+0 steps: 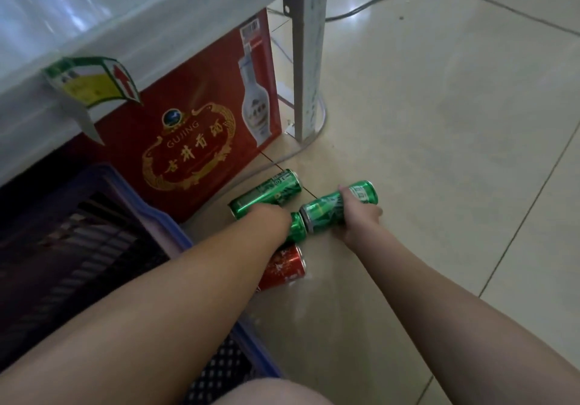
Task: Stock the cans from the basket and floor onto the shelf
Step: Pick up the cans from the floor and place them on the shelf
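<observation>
Floor stock, four cans, all lying on their sides on the tiled floor (439,153) beside the purple basket (163,216).

- Green can, right (332,208): right hand (357,216) wraps its middle, a grip suited to lifting it.
- Green can, centre (297,227): left hand (276,219) covers it; finger closure cannot be told.
- Green can, far (266,192): loose, against the red liquor carton (188,128).
- Red can (284,266): loose, under the left forearm.

White shelf (141,34) overhangs directly above, within reach.
</observation>
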